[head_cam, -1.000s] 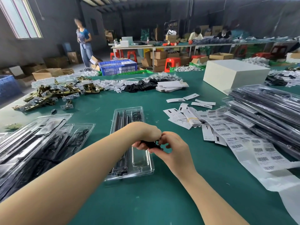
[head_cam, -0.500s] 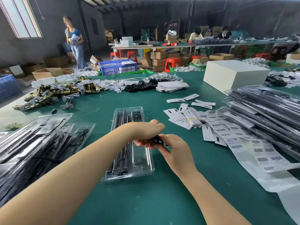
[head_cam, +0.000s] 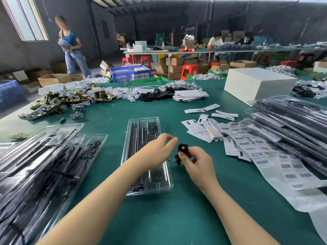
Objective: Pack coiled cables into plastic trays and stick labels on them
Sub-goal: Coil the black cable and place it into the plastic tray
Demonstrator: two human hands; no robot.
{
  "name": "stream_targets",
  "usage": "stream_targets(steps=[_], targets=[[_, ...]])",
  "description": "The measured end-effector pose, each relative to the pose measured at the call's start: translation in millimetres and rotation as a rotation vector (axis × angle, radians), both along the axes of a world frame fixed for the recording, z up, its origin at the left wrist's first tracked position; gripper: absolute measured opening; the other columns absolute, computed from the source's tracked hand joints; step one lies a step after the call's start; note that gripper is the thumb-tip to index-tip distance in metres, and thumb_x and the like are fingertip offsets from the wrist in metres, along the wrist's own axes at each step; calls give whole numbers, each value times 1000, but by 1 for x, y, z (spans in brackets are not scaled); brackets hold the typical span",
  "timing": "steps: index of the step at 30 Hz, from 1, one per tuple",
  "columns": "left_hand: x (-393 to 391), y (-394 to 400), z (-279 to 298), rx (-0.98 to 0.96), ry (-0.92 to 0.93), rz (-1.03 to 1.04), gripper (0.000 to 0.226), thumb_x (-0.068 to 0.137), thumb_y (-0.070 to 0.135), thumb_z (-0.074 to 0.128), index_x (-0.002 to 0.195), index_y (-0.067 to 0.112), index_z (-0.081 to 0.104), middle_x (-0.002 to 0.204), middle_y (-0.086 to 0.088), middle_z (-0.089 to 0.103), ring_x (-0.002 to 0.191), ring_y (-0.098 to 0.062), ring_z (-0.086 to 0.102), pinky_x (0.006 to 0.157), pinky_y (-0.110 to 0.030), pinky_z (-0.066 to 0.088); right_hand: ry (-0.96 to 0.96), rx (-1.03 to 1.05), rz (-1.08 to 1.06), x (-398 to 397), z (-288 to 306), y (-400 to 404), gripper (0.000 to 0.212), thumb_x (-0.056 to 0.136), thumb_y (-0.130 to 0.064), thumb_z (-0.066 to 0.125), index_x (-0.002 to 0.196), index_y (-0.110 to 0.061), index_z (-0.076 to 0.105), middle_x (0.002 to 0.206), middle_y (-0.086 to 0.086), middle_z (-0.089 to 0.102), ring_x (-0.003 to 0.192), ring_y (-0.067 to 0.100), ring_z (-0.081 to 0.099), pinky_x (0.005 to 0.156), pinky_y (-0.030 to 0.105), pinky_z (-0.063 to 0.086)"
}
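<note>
Item: coiled cable (head_cam: 184, 150), small, black; held in the air just right of the open plastic tray (head_cam: 146, 156), pinched in the grip of the right hand (head_cam: 196, 160); one loose tail hangs out to the left, toward the other hand.

Item: left hand (head_cam: 159, 151); raised over the tray's middle, fingers blurred and loosely bent, near the coil but apart from it; grip released, holding nothing as far as can be seen.

Item: plastic tray, clear, lying lengthwise on the green desk (head_cam: 177, 218); dark rods fill its left channels; the nearer right-hand pocket looks vacant, though glare makes this uncertain.

Item: barcode labels (head_cam: 290, 167), on a long backing strip, right of the hands; none yet on this tray.

Item: stacked clear trays with black cables, near left (head_cam: 44, 165); a second stack at right (head_cam: 292, 121); brass hardware (head_cam: 58, 101) at far left; white box (head_cam: 256, 85) at far right.

Risks, as judged: the coil is held by one hand only, so it may spring open before it reaches a pocket; the hanging tail may catch on the tray wall or lie across the rim, keeping the cable from seating flat; a push on the light tray could slide it on the desk; a label may go on crooked if applied over an unseated cable.
</note>
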State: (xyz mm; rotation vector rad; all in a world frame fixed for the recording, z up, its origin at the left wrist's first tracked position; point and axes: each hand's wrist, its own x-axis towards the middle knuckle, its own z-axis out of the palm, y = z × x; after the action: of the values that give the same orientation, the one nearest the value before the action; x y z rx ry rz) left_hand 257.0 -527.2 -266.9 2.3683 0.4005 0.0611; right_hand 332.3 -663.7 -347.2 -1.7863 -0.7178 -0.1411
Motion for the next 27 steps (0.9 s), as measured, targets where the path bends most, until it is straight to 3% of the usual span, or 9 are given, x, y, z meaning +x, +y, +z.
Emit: stream_targets(steps=[3,5,9,12,15,17,21,25,27], targets=[[-33,8,-18,366,242,42,81,75,81,44,142,36,33,145,-3,36,131,-28,37,108,-45,31,77,28,-84,2,1,0,25,88,-19,69,71,-36,63,76,-6,67,74,1,59,64,7,37],[-52,10,-30,402,373,11,98,61,88,50,145,47,21,157,3,15,144,-29,14,111,-59,17,109,19,-118,4,2,0,23,88,-20,69,71,-34,64,76,-6,67,73,0,59,64,5,37],[-60,5,-47,366,271,-58,98,63,81,59,144,56,11,161,11,1,148,-29,-7,109,-68,0,194,47,-151,9,0,-2,16,90,-22,68,74,-19,69,70,-5,66,66,5,57,60,8,39],[-57,0,-55,326,145,-64,88,65,77,61,141,59,21,161,12,8,149,-23,-7,113,-62,-8,298,135,-157,12,3,-10,10,89,-21,68,80,-20,73,65,-16,69,66,-3,61,63,5,43],[-54,-1,-60,230,22,-41,78,65,72,67,135,59,36,158,17,16,149,-17,-4,117,-51,-9,390,153,-89,12,5,-16,19,89,-20,68,73,-25,74,72,-8,74,73,10,67,83,30,54],[-54,1,-61,166,-23,-35,71,66,68,71,130,61,41,157,18,19,149,-15,-3,119,-45,-6,422,138,-39,8,8,-17,21,89,-19,68,70,-25,75,75,-3,75,75,13,68,88,40,54],[-58,2,-61,56,-94,-1,53,70,65,69,116,65,44,154,21,26,148,-10,1,120,-41,-4,455,58,15,3,10,-15,17,87,-24,69,73,-23,78,75,-2,75,73,9,63,83,37,52],[-63,-4,-72,433,-84,-71,55,84,73,39,134,50,35,158,14,21,148,-18,7,119,-46,4,509,44,20,3,13,-16,20,88,-21,69,69,-19,77,72,-2,74,66,8,65,70,24,52],[-64,-4,-73,462,-83,-65,58,87,71,30,138,45,31,158,14,20,148,-18,9,119,-46,6,520,65,-6,5,17,-15,22,88,-19,68,68,-17,76,72,-1,74,67,8,67,63,24,53]])
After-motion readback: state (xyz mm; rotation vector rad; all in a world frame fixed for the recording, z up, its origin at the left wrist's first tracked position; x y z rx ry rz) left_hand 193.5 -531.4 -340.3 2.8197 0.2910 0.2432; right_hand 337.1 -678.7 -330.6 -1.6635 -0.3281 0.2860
